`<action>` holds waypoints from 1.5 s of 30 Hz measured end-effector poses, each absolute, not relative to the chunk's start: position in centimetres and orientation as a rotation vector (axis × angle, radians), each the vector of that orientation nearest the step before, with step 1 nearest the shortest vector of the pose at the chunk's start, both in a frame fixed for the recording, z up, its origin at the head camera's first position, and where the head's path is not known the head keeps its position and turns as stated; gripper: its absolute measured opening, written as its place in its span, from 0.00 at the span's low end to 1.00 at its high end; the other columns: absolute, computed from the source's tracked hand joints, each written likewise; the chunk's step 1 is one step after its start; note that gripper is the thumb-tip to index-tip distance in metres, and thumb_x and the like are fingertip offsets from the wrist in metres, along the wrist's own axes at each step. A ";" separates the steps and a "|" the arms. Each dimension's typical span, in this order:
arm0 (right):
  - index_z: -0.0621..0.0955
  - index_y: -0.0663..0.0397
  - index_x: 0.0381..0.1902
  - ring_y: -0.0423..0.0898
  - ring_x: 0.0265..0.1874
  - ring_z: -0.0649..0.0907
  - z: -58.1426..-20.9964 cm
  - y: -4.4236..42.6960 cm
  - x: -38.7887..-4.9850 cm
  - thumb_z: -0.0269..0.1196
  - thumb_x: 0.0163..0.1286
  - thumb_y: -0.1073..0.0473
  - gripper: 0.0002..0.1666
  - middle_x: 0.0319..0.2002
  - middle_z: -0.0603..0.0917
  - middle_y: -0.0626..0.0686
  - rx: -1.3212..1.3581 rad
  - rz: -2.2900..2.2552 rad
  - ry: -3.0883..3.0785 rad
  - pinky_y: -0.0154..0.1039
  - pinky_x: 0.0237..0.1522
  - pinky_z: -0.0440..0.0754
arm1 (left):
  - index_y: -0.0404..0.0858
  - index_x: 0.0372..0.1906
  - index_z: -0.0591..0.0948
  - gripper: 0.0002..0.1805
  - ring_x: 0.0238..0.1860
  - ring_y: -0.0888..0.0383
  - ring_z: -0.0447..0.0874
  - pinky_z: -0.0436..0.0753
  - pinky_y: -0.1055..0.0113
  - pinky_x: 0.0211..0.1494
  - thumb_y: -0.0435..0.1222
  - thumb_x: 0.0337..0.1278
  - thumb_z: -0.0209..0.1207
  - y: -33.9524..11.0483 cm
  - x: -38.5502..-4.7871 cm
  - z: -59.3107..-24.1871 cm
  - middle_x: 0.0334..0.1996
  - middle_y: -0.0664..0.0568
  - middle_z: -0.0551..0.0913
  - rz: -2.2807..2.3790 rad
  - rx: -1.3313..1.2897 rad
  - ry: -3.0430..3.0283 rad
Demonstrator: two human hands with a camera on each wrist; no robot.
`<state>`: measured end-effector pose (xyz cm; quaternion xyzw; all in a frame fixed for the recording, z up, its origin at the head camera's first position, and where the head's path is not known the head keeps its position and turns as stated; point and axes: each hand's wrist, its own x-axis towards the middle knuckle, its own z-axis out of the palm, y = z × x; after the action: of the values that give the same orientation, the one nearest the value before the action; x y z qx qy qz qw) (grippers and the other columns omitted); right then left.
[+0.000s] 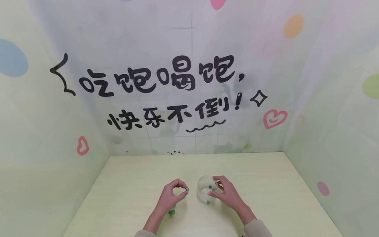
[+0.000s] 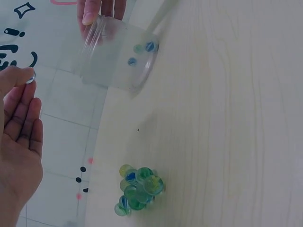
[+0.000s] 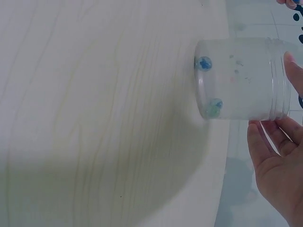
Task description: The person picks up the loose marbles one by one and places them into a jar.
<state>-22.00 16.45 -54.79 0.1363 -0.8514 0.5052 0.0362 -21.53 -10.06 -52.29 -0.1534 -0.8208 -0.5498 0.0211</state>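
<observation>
Between thumb and forefinger my left hand (image 1: 171, 195) pinches a small glass marble (image 1: 187, 189), to the left of a clear plastic jar (image 1: 204, 194). My right hand (image 1: 229, 194) grips the jar near its rim from the right side. A few blue and green marbles (image 3: 204, 64) lie at the bottom of the jar, seen through its wall in the right wrist view. On the table, a cluster of green, blue and yellowish marbles (image 2: 139, 187) sits below the left hand, partly hidden by the forearm in the head view.
The pale wooden table (image 1: 133, 174) runs back to a light wall (image 1: 195, 141) printed with dark lettering. Side walls (image 1: 325, 154) with coloured dots and hearts stand at left and right.
</observation>
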 end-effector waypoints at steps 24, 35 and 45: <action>0.73 0.66 0.62 0.62 0.57 0.79 -54.4 15.4 -22.3 0.74 0.59 0.57 0.37 0.58 0.76 0.64 0.439 1.567 -2.639 0.52 0.62 0.79 | 0.45 0.38 0.83 0.08 0.47 0.56 0.82 0.80 0.54 0.61 0.32 0.55 0.68 -7.5 -22.8 -51.7 0.39 0.57 0.85 -1.622 -0.592 -2.545; 0.72 0.67 0.62 0.62 0.56 0.80 -54.7 15.5 -22.2 0.73 0.60 0.56 0.38 0.58 0.76 0.64 0.466 1.559 -2.638 0.52 0.62 0.79 | 0.42 0.39 0.82 0.08 0.46 0.51 0.82 0.80 0.49 0.60 0.29 0.56 0.67 -6.6 -23.3 -52.2 0.39 0.54 0.85 -1.542 -0.633 -2.557; 0.72 0.66 0.62 0.62 0.56 0.80 -54.5 15.5 -22.1 0.73 0.60 0.56 0.37 0.58 0.77 0.63 0.436 1.553 -2.640 0.52 0.62 0.79 | 0.42 0.40 0.83 0.08 0.46 0.51 0.81 0.80 0.46 0.55 0.31 0.57 0.67 -5.6 -23.7 -52.5 0.39 0.54 0.84 -1.349 -0.645 -2.622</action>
<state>-22.12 15.47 -54.51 0.1409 -0.8531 0.5018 0.0237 -23.69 -5.59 -52.54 -0.2134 -0.8670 -0.4461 0.0616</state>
